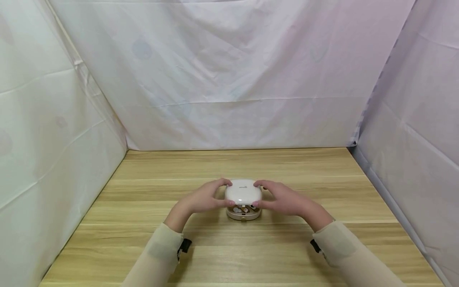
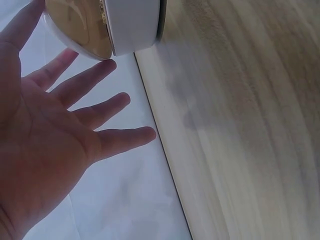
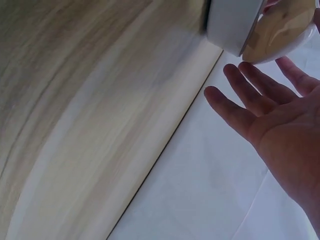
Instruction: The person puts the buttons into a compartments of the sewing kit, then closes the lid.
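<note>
A small rounded white case stands on the wooden table, its glossy lid [image 1: 244, 193] above a pale base [image 1: 244, 217]. At the front, between lid and base, a brownish band shows several small items, too small to identify. My left hand [image 1: 205, 196] holds the lid's left side, thumb at the front corner and index finger at the back. Mirroring it, my right hand [image 1: 285, 198] holds the right side. In the left wrist view the other fingers [image 2: 102, 110] are spread below the lid's tan side [image 2: 80, 25]; the right wrist view shows likewise.
The wood-grain table [image 1: 244, 251] reaches back to a white cloth wall [image 1: 236, 123]. Cloth also hangs along the left side [image 1: 53, 131] and the right side [image 1: 419, 119]. Both forearms wear dark wrist straps under light sleeves.
</note>
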Motion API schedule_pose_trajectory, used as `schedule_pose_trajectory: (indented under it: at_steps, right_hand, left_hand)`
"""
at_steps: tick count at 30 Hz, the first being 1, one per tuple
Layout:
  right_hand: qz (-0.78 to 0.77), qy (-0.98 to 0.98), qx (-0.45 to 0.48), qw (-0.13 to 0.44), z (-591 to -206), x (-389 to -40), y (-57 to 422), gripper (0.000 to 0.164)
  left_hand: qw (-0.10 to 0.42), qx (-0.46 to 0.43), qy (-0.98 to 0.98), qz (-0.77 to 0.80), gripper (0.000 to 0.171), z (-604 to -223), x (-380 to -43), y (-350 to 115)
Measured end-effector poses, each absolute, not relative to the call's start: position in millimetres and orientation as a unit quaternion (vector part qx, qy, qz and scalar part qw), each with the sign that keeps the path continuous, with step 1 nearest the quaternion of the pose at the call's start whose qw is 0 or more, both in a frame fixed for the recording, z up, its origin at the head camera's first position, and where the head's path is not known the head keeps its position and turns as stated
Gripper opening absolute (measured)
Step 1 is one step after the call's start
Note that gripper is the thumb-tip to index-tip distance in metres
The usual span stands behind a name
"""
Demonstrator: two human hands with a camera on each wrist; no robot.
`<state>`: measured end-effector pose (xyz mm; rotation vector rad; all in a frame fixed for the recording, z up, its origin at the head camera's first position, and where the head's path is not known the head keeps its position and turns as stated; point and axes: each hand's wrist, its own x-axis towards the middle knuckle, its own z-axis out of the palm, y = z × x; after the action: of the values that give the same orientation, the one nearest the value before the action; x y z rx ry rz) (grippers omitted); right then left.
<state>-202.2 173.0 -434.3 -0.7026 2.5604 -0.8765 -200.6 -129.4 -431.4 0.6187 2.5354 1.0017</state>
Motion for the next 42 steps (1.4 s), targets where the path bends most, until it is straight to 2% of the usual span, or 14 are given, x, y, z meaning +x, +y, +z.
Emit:
schedule_pose_trajectory:
  at_steps: [6, 16, 24, 32, 42]
  right_hand:
    - [-0.291, 0.909, -0.255, 0.153, -439, -200, 172, 0.08]
    - [-0.237, 0.923, -0.289, 0.093, -448, -191, 169, 0.072]
    - [-0.207, 0.929, -0.299, 0.067, -452, -189, 168, 0.07]
    - [-0.208, 0.928, -0.302, 0.063, -452, -190, 166, 0.074]
    - [-0.237, 0.924, -0.284, 0.098, -457, -195, 161, 0.08]
  left_hand:
    - [0.158, 0.216, 0.907, 0.325, 0.071, -432, -195, -127]
    - [0.121, 0.216, 0.932, 0.265, 0.075, -436, -187, -122]
    - [0.097, 0.219, 0.941, 0.241, 0.075, -438, -184, -118]
    - [0.109, 0.228, 0.938, 0.236, 0.082, -441, -186, -119]
    - [0.141, 0.224, 0.924, 0.278, 0.09, -450, -192, -120]
